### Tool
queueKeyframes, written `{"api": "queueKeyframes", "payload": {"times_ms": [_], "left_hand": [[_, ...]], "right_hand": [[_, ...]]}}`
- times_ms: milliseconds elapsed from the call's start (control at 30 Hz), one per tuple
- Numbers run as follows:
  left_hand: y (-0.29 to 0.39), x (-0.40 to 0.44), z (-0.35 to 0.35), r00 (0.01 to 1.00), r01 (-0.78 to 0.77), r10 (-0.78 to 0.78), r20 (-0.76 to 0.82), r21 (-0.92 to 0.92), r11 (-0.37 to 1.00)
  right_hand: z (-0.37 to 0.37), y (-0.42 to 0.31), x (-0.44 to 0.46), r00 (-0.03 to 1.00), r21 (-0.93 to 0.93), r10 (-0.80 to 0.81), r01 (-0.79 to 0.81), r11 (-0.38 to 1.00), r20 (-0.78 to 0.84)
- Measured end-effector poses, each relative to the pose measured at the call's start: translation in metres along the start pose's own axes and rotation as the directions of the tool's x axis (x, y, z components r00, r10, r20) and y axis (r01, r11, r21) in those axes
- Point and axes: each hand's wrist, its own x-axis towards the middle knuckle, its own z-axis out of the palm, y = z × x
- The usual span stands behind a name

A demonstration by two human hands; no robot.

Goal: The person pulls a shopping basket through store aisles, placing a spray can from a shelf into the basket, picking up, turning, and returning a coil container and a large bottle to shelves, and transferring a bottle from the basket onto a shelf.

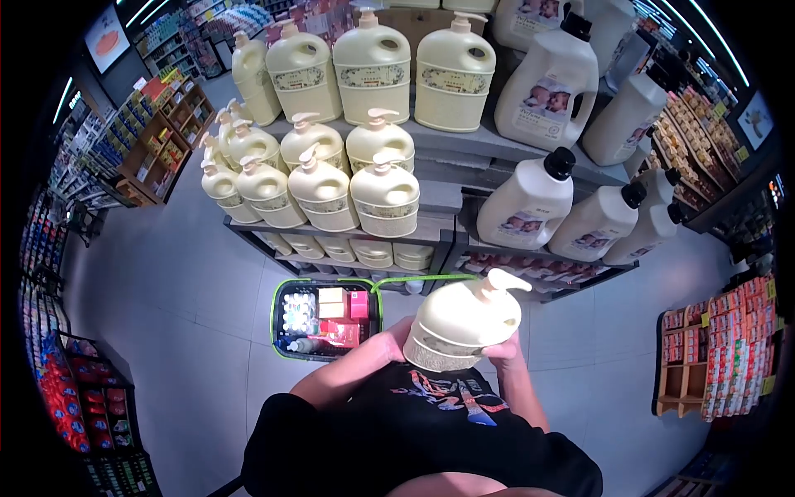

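Observation:
A cream pump bottle (455, 325) with a pale pump head is held in front of my chest, tilted a little. My left hand (401, 338) grips its left side, the fingers partly hidden behind it. On the other side my right hand (502, 349) holds it near the handle opening. Similar cream pump bottles (383, 203) stand in rows on the shelf ahead, with larger ones (373, 79) on the tier above. Below and to the left, a black shopping basket with a green rim (276, 319) sits on the floor, holding boxes and small bottles.
White jugs with black caps (527, 203) fill the right part of the shelf unit. Red and orange packets hang on a wooden rack (683, 385) at the right. Red packages (66, 389) are stacked at the left. Grey floor (199, 331) surrounds the basket.

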Motion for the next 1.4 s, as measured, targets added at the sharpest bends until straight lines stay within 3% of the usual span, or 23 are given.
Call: {"api": "queueKeyframes", "payload": {"times_ms": [67, 133, 200, 233, 267, 300, 533, 600, 733, 767, 900, 1000, 1067, 1133, 1167, 1267, 1400], "left_hand": [[-0.003, -0.008, 0.019, 0.996, -0.077, 0.067, 0.067, 0.17, 0.982], [-0.001, -0.01, 0.021, 0.963, -0.177, 0.121, 0.24, 0.228, 0.957], [0.001, -0.021, 0.033, 0.945, -0.306, 0.207, 0.255, 0.459, 0.834], [-0.002, -0.024, 0.043, 0.848, -0.256, 0.157, 0.506, 0.13, 0.958], [-0.001, -0.028, 0.035, 0.904, -0.407, 0.233, 0.359, 0.558, 0.723], [-0.002, -0.032, 0.035, 0.905, -0.424, 0.277, 0.323, 0.631, 0.65], [-0.01, -0.032, 0.045, 0.865, -0.486, 0.357, 0.353, 0.413, 0.77], [-0.014, -0.033, 0.052, 0.855, -0.499, 0.375, 0.358, 0.372, 0.783], [-0.02, -0.033, 0.06, 0.846, -0.494, 0.417, 0.332, 0.198, 0.846], [-0.018, -0.031, 0.048, 0.87, -0.432, 0.393, 0.298, 0.076, 0.899], [-0.009, -0.005, -0.048, 0.911, -0.342, 0.33, 0.248, 0.008, 0.94], [-0.006, -0.014, -0.038, 0.87, -0.398, 0.33, 0.366, 0.126, 0.909], [-0.003, -0.018, -0.014, 0.838, -0.503, 0.448, 0.312, 0.124, 0.855], [0.007, -0.023, 0.003, 0.827, -0.511, 0.461, 0.323, 0.088, 0.855], [0.005, -0.023, 0.017, 0.792, -0.6, 0.559, 0.246, 0.135, 0.789], [0.01, -0.026, 0.041, 0.766, -0.632, 0.588, 0.262, 0.133, 0.764], [0.015, -0.026, 0.039, 0.776, -0.609, 0.557, 0.295, 0.124, 0.783]], "right_hand": [[-0.004, -0.005, 0.009, 0.979, -0.115, -0.004, 0.028, 0.993, 0.203], [-0.001, -0.014, 0.016, 0.939, -0.226, 0.031, 0.05, 0.973, 0.342], [0.001, -0.016, 0.021, 0.908, -0.268, -0.012, 0.137, 0.954, 0.419], [0.003, -0.017, 0.023, 0.897, -0.285, 0.01, 0.13, 0.95, 0.442], [0.007, -0.02, 0.024, 0.886, -0.303, 0.037, 0.119, 0.945, 0.463], [0.01, -0.022, 0.027, 0.865, -0.318, 0.028, 0.154, 0.936, 0.501], [0.017, -0.022, 0.039, 0.836, -0.35, -0.019, 0.25, 0.903, 0.549], [0.019, -0.02, 0.039, 0.903, -0.214, 0.022, 0.078, 0.974, 0.429], [0.023, -0.017, 0.041, 0.931, -0.198, 0.004, 0.074, 0.977, 0.365], [0.024, -0.016, 0.041, 0.93, -0.207, 0.016, 0.065, 0.976, 0.367], [0.027, -0.011, 0.045, 0.919, -0.182, -0.005, 0.083, 0.98, 0.394], [0.035, -0.008, 0.044, 0.939, -0.143, -0.074, 0.129, 0.981, 0.335], [0.034, 0.006, 0.046, 0.94, -0.125, -0.199, 0.24, 0.963, 0.276], [0.031, 0.01, 0.043, 0.972, -0.121, -0.133, 0.158, 0.98, 0.195], [0.036, 0.009, 0.035, 0.987, -0.142, -0.11, 0.127, 0.982, 0.118], [0.03, 0.019, 0.038, 0.972, -0.13, -0.199, 0.214, 0.968, 0.121], [0.032, 0.01, 0.037, 0.98, -0.162, -0.181, 0.192, 0.968, 0.08]]}}
